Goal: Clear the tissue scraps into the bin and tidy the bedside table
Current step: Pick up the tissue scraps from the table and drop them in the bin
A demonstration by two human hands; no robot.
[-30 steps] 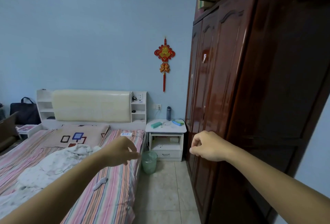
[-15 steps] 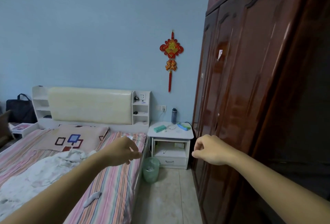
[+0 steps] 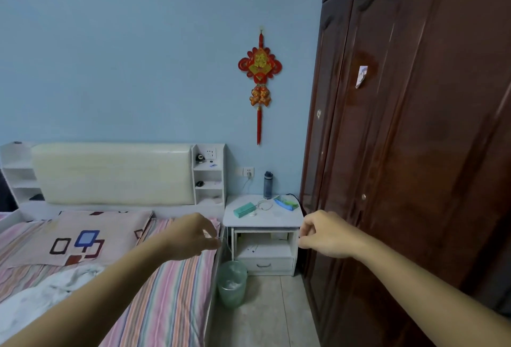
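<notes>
Nearer now: bedside table [image 3: 262, 220], bin [image 3: 231, 283] on open floor [image 3: 265, 313].

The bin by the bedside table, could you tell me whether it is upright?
Upright: the bin stands on the floor, mouth up.

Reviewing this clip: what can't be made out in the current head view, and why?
- Tissue scraps on the bedside table: too small and pale against the white top to pick out.
- Bin contents: blurred behind its translucent green wall.
- Left hand and right hand: fingers curl inward, hiding whether they hold anything.
- Drawer contents: closed front.
- Wardrobe: cut off by the right edge.
</notes>
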